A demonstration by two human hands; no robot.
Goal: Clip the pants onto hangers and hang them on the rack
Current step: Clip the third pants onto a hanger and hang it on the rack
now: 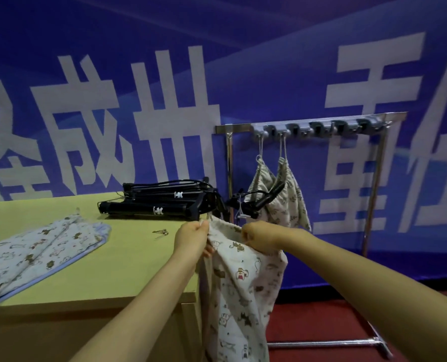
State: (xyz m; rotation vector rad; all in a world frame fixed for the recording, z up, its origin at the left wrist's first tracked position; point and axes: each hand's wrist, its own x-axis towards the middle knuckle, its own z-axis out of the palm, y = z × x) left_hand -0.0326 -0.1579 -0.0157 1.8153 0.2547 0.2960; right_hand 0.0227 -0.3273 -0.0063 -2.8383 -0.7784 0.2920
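Left hand (192, 237) fingers pinching | right hand (260, 237) fingers pinching | soft printed pants (233, 296), gathered waistband

Under the top bar of the rack (375, 184), the stretch from its middle to its right post lies open, with only the blue wall (269, 74) behind. The rack's left end is taken: two hung pants (285, 197) dangle from the first hooks (272, 131), and a black hanger (259, 201) juts out before them. Just left of the rack, folded tripods (159, 202) crowd the table (112, 273) corner. Before the rack's left half, a left hand (191, 239) and right hand (261, 236) grip the held pants (238, 288), blocking that approach. The rack's foot bar (321, 343) crosses the floor.
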